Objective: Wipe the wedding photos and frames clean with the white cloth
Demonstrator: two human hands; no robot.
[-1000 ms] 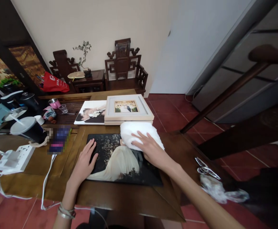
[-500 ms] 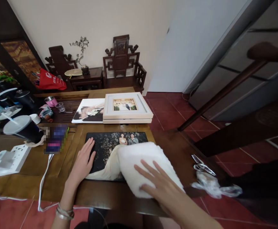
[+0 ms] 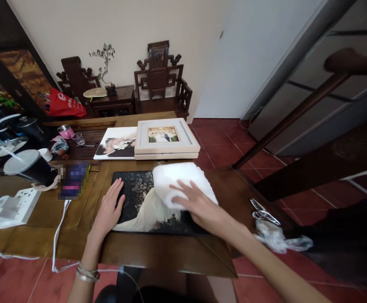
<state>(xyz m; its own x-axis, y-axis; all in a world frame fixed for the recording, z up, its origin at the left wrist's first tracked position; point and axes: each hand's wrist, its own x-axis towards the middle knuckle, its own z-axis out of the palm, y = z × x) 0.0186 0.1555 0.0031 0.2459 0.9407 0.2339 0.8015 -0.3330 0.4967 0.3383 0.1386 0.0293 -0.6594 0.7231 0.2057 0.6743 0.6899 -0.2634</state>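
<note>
A dark photo print (image 3: 145, 210) showing a white gown lies flat on the wooden table (image 3: 158, 252). My right hand (image 3: 199, 206) lies flat, fingers spread, on a white cloth (image 3: 180, 183) that covers the print's upper right part. My left hand (image 3: 109, 208) rests open on the print's left edge and holds it down; bracelets circle that wrist.
A framed photo (image 3: 166, 136) is stacked at the table's far side beside another print (image 3: 115, 145). At the left are a lidded cup (image 3: 28, 166), a power strip (image 3: 11, 206) with cables and a phone (image 3: 72, 183). Scissors (image 3: 263, 212) and crumpled plastic (image 3: 278, 240) lie at the right.
My right hand slid the white cloth down toward the print's near edge, then back up to its upper right part. My left hand stayed on the left edge.
</note>
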